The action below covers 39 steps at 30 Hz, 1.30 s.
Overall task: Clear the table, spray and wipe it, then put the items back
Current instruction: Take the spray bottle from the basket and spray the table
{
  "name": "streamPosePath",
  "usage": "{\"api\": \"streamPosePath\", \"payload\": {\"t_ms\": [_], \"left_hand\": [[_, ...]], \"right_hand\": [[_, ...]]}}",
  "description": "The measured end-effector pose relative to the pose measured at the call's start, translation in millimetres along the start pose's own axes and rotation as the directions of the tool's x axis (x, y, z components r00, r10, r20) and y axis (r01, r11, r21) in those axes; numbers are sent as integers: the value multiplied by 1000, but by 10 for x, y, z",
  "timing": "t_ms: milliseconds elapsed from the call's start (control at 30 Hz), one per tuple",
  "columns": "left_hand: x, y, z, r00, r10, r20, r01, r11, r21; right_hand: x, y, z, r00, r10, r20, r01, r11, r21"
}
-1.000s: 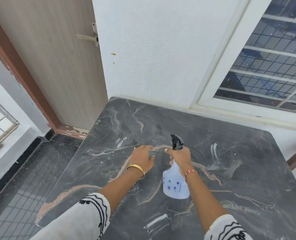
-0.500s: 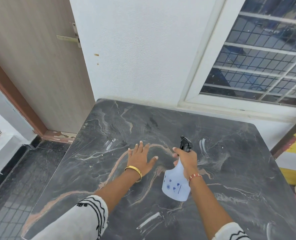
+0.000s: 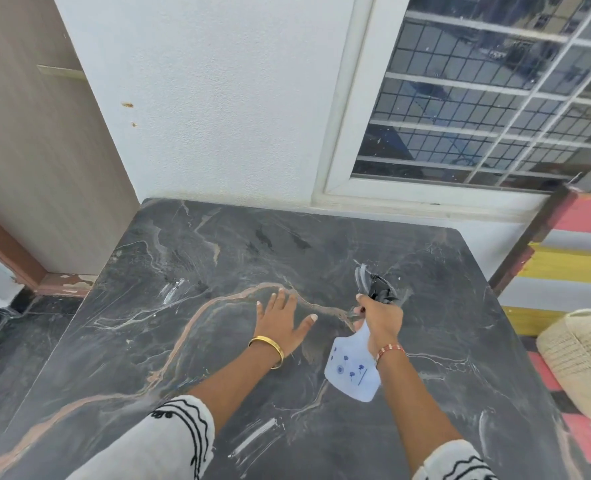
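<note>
The dark marble table (image 3: 183, 341) fills the lower view with nothing standing on it. My right hand (image 3: 382, 317) grips the neck of a translucent white spray bottle (image 3: 353, 370) with small blue flowers; its black nozzle (image 3: 379, 289) points toward the table's far right. My left hand (image 3: 285, 322) rests flat on the tabletop just left of the bottle, fingers spread, holding nothing. A gold bangle sits on the left wrist, a red band on the right.
A white wall and a barred window (image 3: 488, 98) stand behind the table. A wooden door (image 3: 38, 150) is at the left. A woven basket (image 3: 585, 358) sits on a striped mat (image 3: 571, 265) to the right of the table.
The view has swung to the right. My right hand has carried the bottle rightward and tilted its nozzle further away. My left hand has spread flat on the table.
</note>
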<state>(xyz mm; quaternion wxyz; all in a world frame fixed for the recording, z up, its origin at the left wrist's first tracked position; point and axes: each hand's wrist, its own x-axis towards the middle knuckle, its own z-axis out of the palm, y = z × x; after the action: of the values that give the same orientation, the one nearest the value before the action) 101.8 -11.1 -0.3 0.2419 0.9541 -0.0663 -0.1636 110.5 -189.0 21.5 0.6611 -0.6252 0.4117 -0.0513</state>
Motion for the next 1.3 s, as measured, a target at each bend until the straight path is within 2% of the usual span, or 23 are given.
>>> {"api": "streamPosePath", "payload": {"t_ms": [67,200,433,567,667,733,867,967,1167,1300], "left_hand": [[19,81,53,1000,19,-3,-19,1000,-11],[69,348,212,998,55,12,-54,998,-19],[146,775,463,994,102,33,-101,994,-32],[184,1004,571,991,130,43,-128,990,-52],[199,1124,648,988,148,52,-146,988,-38],[204,1177,696,986,158,56,-157,987,-34],[193,1268,741,982,177,64,-176,984,-13],[184,1319,747,981,184,60,-184,983,-4],[109,1345,775,984,178,25,-176,983,-48],[44,1286,822,986,166,11,-165,984,-60]], "right_hand": [[51,-13,-111,999,12,-36,-13,1000,-9],[164,-44,-434,1000,18,0,-18,1000,-15],[315,-62,-829,993,109,53,-114,987,112],[479,-109,-1080,989,139,-52,-126,974,190],[567,-127,-1231,984,117,-137,-74,956,284],[581,-137,-1285,984,83,-155,-37,960,277],[516,-179,-1315,999,24,-23,-19,979,204],[481,-197,-1322,998,34,61,-41,992,119],[425,40,-1358,982,190,-19,-183,962,205],[372,121,-1403,986,167,-7,-161,958,239]]}}
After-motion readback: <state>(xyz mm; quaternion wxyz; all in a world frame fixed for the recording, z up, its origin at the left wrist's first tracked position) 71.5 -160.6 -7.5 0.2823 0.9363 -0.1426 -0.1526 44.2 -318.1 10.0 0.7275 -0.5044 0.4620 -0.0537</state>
